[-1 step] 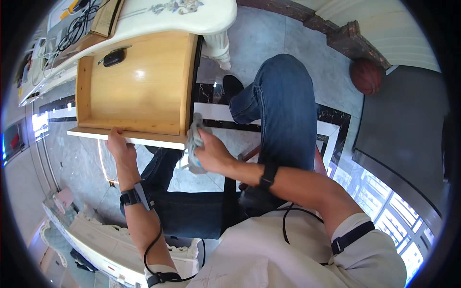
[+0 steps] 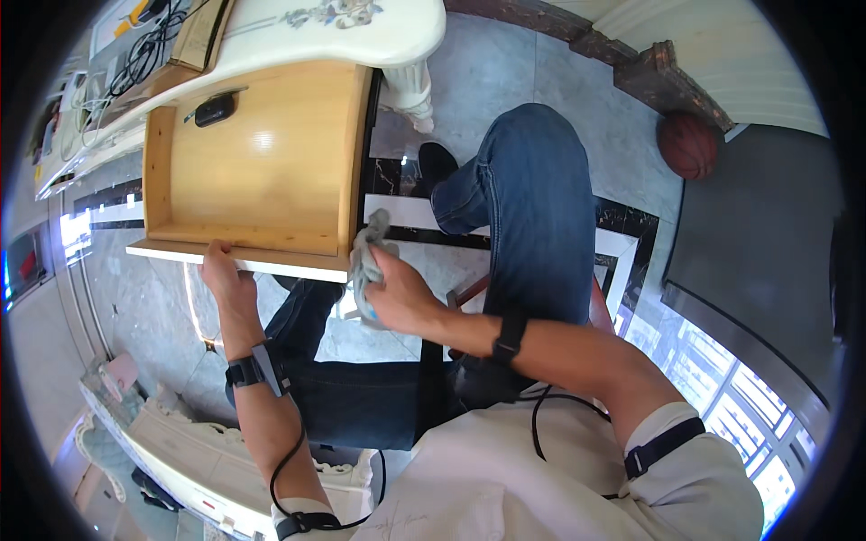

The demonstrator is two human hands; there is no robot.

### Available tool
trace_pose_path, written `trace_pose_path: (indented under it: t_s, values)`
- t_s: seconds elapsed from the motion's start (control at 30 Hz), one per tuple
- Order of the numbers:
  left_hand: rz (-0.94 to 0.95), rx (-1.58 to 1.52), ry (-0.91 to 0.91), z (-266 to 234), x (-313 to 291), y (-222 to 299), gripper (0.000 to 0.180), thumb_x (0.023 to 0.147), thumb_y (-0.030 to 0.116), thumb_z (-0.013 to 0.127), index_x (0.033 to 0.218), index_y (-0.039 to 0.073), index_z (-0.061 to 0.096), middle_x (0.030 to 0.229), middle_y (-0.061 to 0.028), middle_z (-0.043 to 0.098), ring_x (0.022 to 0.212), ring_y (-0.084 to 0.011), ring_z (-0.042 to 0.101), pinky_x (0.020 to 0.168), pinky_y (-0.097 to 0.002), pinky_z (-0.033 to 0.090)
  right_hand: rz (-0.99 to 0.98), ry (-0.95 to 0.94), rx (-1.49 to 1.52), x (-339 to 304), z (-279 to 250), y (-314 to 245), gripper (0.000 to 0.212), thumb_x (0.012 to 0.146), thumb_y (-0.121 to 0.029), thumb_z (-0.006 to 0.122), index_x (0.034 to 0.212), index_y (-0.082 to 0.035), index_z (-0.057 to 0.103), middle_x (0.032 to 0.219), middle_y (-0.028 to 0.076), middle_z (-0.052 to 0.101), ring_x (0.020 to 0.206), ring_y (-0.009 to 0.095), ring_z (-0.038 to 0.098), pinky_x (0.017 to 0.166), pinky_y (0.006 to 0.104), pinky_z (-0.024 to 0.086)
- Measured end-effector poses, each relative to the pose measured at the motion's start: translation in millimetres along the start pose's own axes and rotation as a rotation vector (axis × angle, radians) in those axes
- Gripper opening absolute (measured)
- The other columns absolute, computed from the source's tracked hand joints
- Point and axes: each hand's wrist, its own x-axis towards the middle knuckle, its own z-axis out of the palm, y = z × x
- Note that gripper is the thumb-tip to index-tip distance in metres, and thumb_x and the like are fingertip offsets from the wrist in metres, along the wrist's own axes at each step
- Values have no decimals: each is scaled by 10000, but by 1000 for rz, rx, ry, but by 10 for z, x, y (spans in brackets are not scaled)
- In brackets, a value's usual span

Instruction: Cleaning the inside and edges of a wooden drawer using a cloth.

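A wooden drawer (image 2: 257, 171) with a white front is pulled out from a white table (image 2: 370, 41). Inside it, near the back left, lie a small black case (image 2: 215, 110) and a thin stick-like item. My left hand (image 2: 225, 270) is closed over the top edge of the drawer front, thumb on the inner side. Bunched in my right hand (image 2: 397, 293) is a grey cloth (image 2: 368, 261), which is at the right end of the drawer front; whether it presses on the wood I cannot tell.
On the table's left stands an open cardboard box (image 2: 194, 41) with black cables (image 2: 144, 63). A basketball (image 2: 687, 144) rests on the floor at the right, beside a dark grey panel (image 2: 758, 243). My bent knee (image 2: 541, 144) rises right of the drawer.
My right hand and the cloth have shifted very slightly, the cloth's upper end now tilting more to the right. My left hand and the drawer have stayed in place.
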Motion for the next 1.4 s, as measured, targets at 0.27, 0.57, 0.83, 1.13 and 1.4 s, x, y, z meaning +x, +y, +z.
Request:
trace_pose_path:
  t_s: [0.27, 0.57, 0.83, 1.13, 1.4]
  values:
    - [36, -5, -10, 114, -21, -23, 244, 825, 26, 502, 1057, -27, 551, 1002, -118, 595, 914, -284, 655, 744, -453, 574, 58, -15, -47, 597, -195, 502, 479, 838, -73, 601, 1316, -42, 594, 1207, 210, 693, 1145, 358, 662, 961, 401, 515]
    - [30, -38, 63, 22, -75, 14, 303, 773, -20, 527, 1074, -35, 557, 995, -109, 580, 872, -263, 625, 714, -442, 554, 217, -217, -239, 532, -322, 44, 369, 832, -37, 549, 1184, 13, 649, 1074, 218, 711, 1022, 339, 691, 848, 410, 526]
    - [-18, 9, 26, -28, -87, 36, 244, 789, -5, 558, 1033, 6, 552, 958, -86, 572, 825, -245, 621, 663, -422, 544, -26, 330, 431, 1284, -797, -819, 412, 836, -74, 596, 1246, -38, 622, 976, 55, 669, 846, 168, 636, 692, 367, 519]
    - [30, 6, 61, -32, -23, -35, 291, 793, -12, 556, 1075, 44, 509, 977, -84, 559, 889, -229, 606, 722, -423, 536, -369, 342, -265, 995, -423, -465, 626, 921, -217, 614, 1470, 17, 422, 1191, 327, 518, 1097, 508, 550, 976, 529, 456]
    - [-17, 45, 75, 109, -143, -12, 287, 808, 9, 580, 1082, 66, 516, 960, -68, 560, 850, -200, 579, 672, -391, 487, -432, 554, -721, 1439, -772, -1081, 618, 935, -217, 603, 1486, -24, 401, 1220, 297, 514, 1113, 481, 568, 967, 545, 472]
